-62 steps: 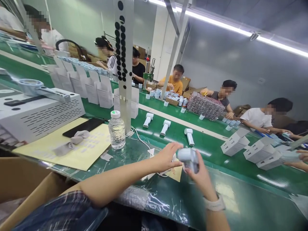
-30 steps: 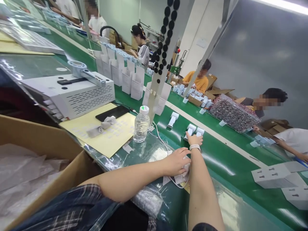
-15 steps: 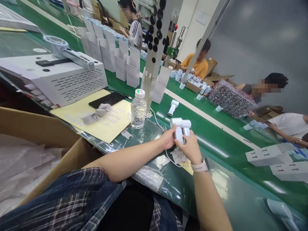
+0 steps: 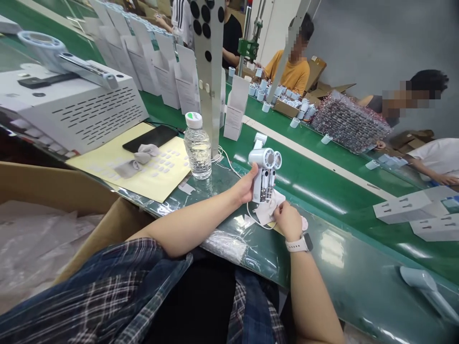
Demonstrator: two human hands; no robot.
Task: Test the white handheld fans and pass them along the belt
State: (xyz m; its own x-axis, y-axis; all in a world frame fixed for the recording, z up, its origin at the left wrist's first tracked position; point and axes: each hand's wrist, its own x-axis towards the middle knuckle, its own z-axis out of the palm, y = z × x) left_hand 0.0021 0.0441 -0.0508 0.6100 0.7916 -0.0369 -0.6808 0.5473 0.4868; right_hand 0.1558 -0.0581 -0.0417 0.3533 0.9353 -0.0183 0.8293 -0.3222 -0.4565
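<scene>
Green desk (image 4: pixel 322 191) below: my left hand (image 4: pixel 246 185) clamps two white devices (image 4: pixel 263 174) upright; my right hand (image 4: pixel 288 220) touches a paper sheet (image 4: pixel 265 213), grip unclear.

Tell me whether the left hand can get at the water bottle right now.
Likely yes for reach: the water bottle stands close beside the left hand, only a thin cable between. But that hand is shut on two white devices, so it isn't free to grasp.
</scene>
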